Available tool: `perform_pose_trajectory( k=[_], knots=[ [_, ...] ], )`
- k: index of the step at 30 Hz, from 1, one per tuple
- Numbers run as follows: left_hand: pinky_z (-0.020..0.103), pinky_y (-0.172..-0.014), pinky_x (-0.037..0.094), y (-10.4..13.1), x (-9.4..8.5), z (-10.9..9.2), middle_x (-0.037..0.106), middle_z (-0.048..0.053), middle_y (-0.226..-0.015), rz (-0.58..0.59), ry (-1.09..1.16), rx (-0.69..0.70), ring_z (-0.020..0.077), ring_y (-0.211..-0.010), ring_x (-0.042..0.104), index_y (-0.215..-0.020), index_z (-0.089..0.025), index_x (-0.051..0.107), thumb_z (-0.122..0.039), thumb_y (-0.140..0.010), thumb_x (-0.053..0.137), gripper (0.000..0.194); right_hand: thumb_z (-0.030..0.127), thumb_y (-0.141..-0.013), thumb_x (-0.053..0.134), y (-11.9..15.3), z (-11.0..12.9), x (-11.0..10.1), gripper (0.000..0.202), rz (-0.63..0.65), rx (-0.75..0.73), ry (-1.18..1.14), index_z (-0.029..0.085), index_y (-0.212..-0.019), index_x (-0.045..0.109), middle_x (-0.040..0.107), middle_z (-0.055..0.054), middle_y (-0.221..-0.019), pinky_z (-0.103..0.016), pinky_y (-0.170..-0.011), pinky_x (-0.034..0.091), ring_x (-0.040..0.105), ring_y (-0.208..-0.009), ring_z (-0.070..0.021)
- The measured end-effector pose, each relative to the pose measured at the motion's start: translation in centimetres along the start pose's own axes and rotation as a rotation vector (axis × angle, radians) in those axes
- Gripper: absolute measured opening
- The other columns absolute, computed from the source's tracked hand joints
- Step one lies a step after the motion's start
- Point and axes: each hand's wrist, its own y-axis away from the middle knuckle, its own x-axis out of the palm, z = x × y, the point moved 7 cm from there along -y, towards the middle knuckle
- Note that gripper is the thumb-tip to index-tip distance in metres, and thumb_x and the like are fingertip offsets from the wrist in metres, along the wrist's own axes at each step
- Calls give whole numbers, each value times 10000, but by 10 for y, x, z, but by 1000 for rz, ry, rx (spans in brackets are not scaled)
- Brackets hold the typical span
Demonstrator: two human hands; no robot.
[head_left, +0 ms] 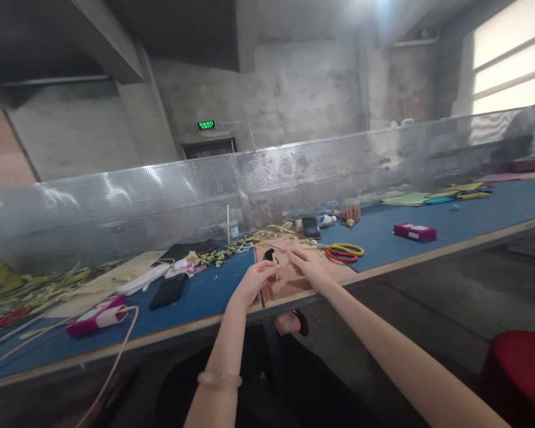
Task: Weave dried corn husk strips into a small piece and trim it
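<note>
Over the brown board (pixel 339 270) at the table's front edge, my left hand (pixel 255 282) pinches a small, thin pale piece that is too small to name. My right hand (pixel 307 266) is just to its right, fingers stretched toward the board and apart from the left hand. A round black thing (pixel 271 255) lies on the board behind my left fingertips. Scissors (pixel 345 252) with one red and one yellow handle rest right of my right hand. Pale green strips (pixel 276 230) are strewn behind the board.
Left on the blue table (pixel 223 291) are a black phone (pixel 168 290) and a purple box (pixel 98 315) with a cable. Another purple box (pixel 414 232) sits at the right, and a jar (pixel 351 209) behind. A perforated metal screen (pixel 267 178) runs along the back. A red stool (pixel 517 374) stands lower right.
</note>
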Motion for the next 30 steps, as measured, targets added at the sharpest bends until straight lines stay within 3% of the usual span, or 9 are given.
perform_pose_trajectory(
  k=[4,9,16,26,30],
  knots=[
    [250,-662,449,0,2,0,657,48,-695,35,6,-12,146,-671,615,-828,-135,624,-351,-647,712,295,479,-759,539,-1,7,2,357,9,-16,117,160,-859,666,607,-25,-820,-228,-554,334,486,-672,-121],
    [259,-626,454,0,3,1,646,52,-679,65,19,-6,161,-664,618,-851,-136,638,-396,-680,675,313,399,-753,569,-6,13,13,265,118,-94,149,160,-799,671,653,-42,-846,-272,-736,389,550,-808,-168],
    [254,-623,445,2,3,-3,639,36,-655,50,19,8,151,-638,611,-765,-140,627,-330,-646,710,239,377,-703,605,-17,8,15,239,65,-51,164,146,-730,663,627,-22,-692,-253,-603,380,525,-652,-141],
    [256,-651,438,-1,1,1,644,40,-665,75,53,18,139,-636,607,-806,-137,613,-370,-667,699,285,405,-719,584,-27,3,11,272,-47,-130,222,146,-729,665,642,-40,-714,-271,-663,400,556,-707,-169],
    [274,-726,438,-2,-3,3,675,78,-760,54,79,52,150,-711,621,-895,-130,604,-363,-664,712,346,460,-803,465,-23,6,7,338,-116,-151,251,160,-820,619,631,-46,-814,-276,-707,397,551,-791,-178]
  ],
)
